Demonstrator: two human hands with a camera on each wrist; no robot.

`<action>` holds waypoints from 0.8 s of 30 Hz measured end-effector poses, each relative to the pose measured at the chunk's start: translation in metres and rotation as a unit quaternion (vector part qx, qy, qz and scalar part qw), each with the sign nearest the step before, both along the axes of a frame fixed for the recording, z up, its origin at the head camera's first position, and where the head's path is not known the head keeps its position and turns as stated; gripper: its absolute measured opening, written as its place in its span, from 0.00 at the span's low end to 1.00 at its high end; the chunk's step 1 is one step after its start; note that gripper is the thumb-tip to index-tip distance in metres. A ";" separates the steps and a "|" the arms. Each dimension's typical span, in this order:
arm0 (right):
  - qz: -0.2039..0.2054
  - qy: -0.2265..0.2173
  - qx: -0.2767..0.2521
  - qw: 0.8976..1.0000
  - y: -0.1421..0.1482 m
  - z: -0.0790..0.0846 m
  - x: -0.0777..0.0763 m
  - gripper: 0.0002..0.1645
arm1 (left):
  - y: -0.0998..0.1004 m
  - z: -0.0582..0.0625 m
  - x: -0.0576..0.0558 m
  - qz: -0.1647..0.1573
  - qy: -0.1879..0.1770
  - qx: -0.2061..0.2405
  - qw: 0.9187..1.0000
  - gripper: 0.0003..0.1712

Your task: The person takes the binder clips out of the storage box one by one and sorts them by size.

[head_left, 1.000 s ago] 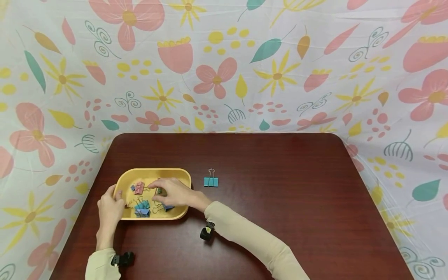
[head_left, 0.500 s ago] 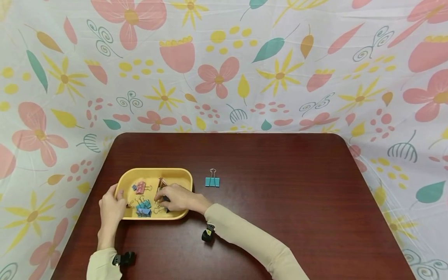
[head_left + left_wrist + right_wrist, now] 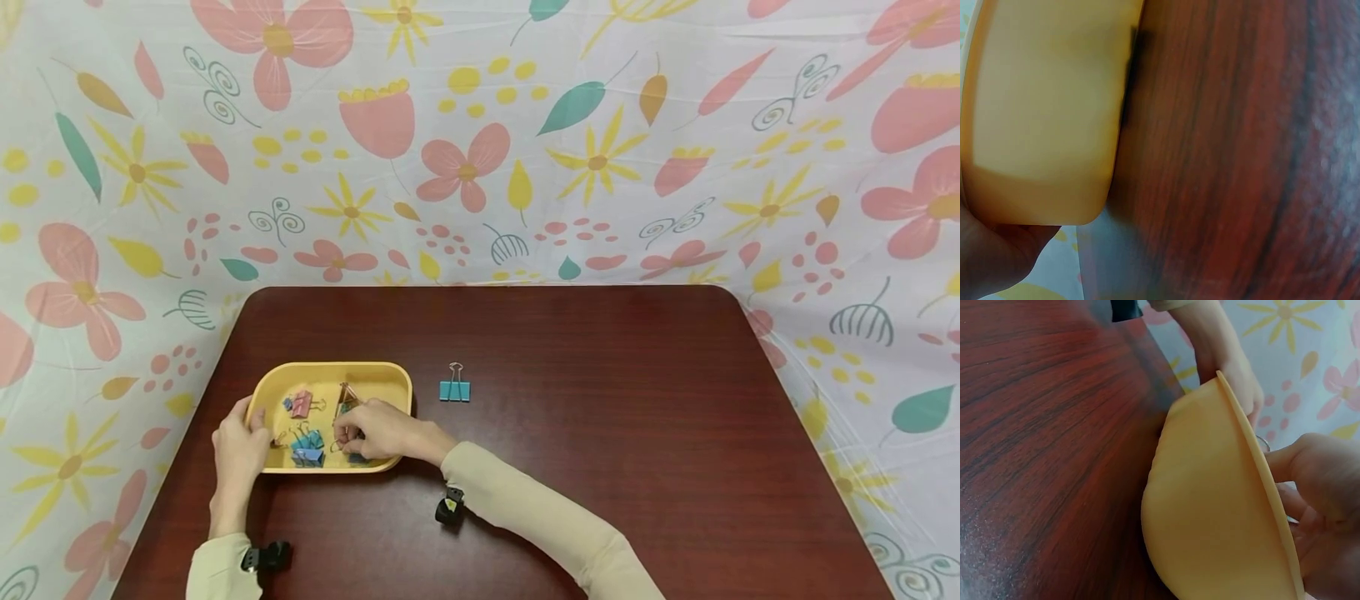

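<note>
My left hand [image 3: 238, 442] grips the left end of a yellow tray [image 3: 386, 382], thumb over the rim. In the left wrist view, part of that hand [image 3: 997, 259] shows under the tray's wall [image 3: 1047, 125]. My right hand [image 3: 381, 430] reaches into the tray's right half, fingers bent down among binder clips. A dark blue clip [image 3: 358, 458] peeks out below it; whether the fingertips pinch a clip is hidden. Further left in the tray lie a pink binder clip [image 3: 301, 404], a teal one [image 3: 309, 439] and a blue one [image 3: 307, 457]. A copper-coloured clip [image 3: 348, 393] sits behind the right hand.
A teal binder clip [image 3: 455, 391] lies on the dark wooden table [image 3: 600, 392], right of the tray. Floral cloth [image 3: 465, 208] hangs behind the table and along its sides. Each wrist wears a black camera.
My right hand has dropped lower into the tray and its spread fingers have drawn together over the clips at the right. The left hand stays on the tray's rim.
</note>
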State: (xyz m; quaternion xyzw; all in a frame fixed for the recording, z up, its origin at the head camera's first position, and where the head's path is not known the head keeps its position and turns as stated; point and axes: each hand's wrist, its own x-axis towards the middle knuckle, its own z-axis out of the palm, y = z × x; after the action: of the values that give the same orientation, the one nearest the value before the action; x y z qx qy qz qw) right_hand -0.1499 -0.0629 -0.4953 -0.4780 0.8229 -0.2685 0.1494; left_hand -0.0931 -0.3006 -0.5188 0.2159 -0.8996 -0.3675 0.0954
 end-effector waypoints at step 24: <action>-0.174 -0.065 -0.210 0.960 0.035 0.015 -0.016 0.05 | 0.000 0.000 0.001 -0.004 0.004 -0.001 1.000 0.22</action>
State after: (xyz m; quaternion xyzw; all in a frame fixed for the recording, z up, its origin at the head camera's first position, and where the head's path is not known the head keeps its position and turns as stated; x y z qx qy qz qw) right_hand -0.1657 -0.0281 -0.4799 -0.3294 0.8069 -0.4877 0.0503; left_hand -0.0922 -0.3007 -0.5184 0.2108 -0.9003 -0.3682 0.0973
